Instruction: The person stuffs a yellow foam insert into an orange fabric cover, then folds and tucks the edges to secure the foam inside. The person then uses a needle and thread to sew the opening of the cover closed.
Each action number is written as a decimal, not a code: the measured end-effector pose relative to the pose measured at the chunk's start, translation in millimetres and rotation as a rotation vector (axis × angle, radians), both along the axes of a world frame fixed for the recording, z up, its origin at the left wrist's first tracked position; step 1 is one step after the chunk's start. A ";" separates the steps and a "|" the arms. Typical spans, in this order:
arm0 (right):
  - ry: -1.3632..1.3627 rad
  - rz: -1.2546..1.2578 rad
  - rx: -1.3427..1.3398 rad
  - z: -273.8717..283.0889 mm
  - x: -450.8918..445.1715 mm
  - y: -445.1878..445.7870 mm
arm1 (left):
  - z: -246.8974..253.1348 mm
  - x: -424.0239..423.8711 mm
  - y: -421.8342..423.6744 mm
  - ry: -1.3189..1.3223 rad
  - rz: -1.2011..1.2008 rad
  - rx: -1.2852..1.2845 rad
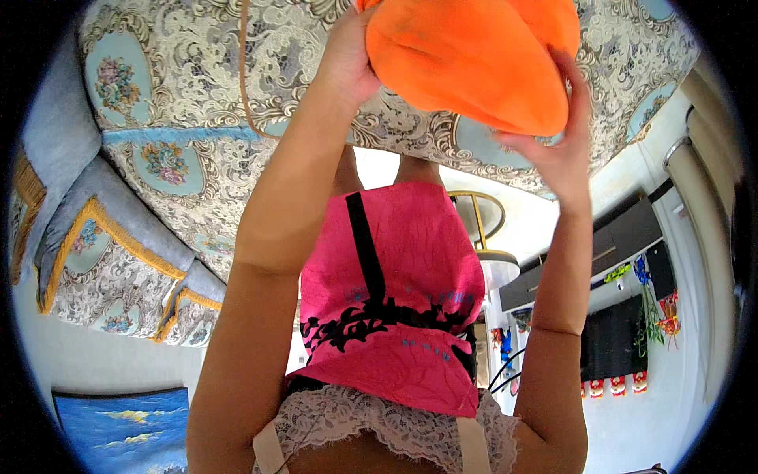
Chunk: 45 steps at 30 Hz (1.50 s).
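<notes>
An orange stuffed fabric item [468, 59], perhaps a plush or cushion, is held up at the top of the view and partly cut off by the frame's edge. My left hand [352, 59] grips its left side. On its right side, my right hand [562, 124] curls around the edge, thumb under the lower rim and fingers behind. Below and behind it spreads a floral, scroll-patterned sofa cover [296, 35] with brown piping. A pink apron [397, 249] with black trim hangs over the front of my body.
Gray sofa cushions [130, 219] with gold-fringed covers stand at the left. A round side table [497, 258] with a gold frame is near my body on the right. Farther off are a dark cabinet [628, 228], a beige curtain [702, 195] and a blue painting [127, 432].
</notes>
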State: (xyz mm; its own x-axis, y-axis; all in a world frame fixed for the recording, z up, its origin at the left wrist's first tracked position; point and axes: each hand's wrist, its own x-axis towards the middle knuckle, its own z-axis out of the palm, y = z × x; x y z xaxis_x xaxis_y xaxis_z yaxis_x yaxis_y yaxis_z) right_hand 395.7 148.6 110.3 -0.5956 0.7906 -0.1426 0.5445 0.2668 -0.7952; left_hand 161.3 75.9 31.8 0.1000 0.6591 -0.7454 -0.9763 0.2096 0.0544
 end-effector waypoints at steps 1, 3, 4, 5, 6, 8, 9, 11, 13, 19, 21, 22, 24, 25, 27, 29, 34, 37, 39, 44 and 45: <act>0.042 0.002 0.016 -9.0 -5.5 -5.9 | -19.7 -2.2 -11.2 -0.037 0.029 -0.013; -0.095 0.150 0.146 -3.3 -23.3 -1.4 | -27.9 -10.5 -22.4 -0.054 0.057 -0.029; -0.172 0.219 0.207 0.4 -29.1 0.3 | -23.0 -12.5 -28.2 -0.033 0.056 -0.030; -0.165 0.250 0.214 1.5 -33.1 1.4 | -18.2 -15.4 -34.0 -0.012 0.056 -0.031; -0.158 0.285 0.221 1.9 -36.0 2.5 | -11.9 -19.0 -37.4 0.041 0.053 -0.043; -0.097 0.264 0.129 9.2 -43.5 5.3 | 1.7 -26.1 -45.2 0.146 0.049 -0.065; -0.043 0.212 0.025 20.7 -46.8 4.3 | 15.1 -27.8 -50.7 0.161 0.026 -0.109; 0.012 0.151 -0.127 34.2 -45.8 2.7 | 44.8 -27.7 -56.2 0.184 -0.023 -0.188; 0.032 0.138 -0.219 40.5 -43.3 4.4 | 54.9 -23.6 -70.3 0.213 -0.044 -0.230; -0.045 0.142 -0.252 36.8 -51.3 -8.6 | 62.6 -29.8 -71.0 0.284 -0.084 -0.212; -0.032 0.081 -0.291 39.2 -54.3 -28.0 | 73.0 -26.7 -74.0 0.460 -0.031 -0.191; -0.026 0.049 -0.310 41.2 -55.6 -38.4 | 82.4 -14.1 -77.4 0.689 -0.045 -0.212; 0.049 0.184 -0.332 51.1 -64.8 -57.2 | 86.1 -7.6 -85.7 0.895 -0.027 -0.238; 0.087 0.247 -0.342 55.4 -71.2 -67.9 | 81.2 -10.2 -94.4 0.869 0.004 -0.243; 0.072 0.346 -0.330 49.4 -76.2 -90.1 | 62.0 -23.1 -116.9 0.786 0.037 -0.274; -0.050 0.566 -0.185 29.3 -75.3 -103.7 | 27.3 -45.5 -143.2 0.679 0.048 -0.330; -0.372 0.372 0.023 8.7 -59.4 -112.0 | 13.7 -61.3 -164.2 0.582 0.010 -0.432; -0.174 0.192 -0.139 -2.8 -56.0 -108.3 | 30.6 -58.0 -173.0 0.585 0.028 -0.321; -0.120 0.132 -0.234 -5.7 -62.2 -111.4 | 53.4 -42.0 -180.7 0.777 -0.062 -0.320; -0.112 0.039 -0.203 -14.2 -87.2 -127.1 | 68.1 -45.9 -197.6 0.942 -0.220 -0.451; -0.130 0.038 -0.170 -15.4 -91.4 -129.4 | 66.4 -52.8 -199.7 0.941 -0.261 -0.442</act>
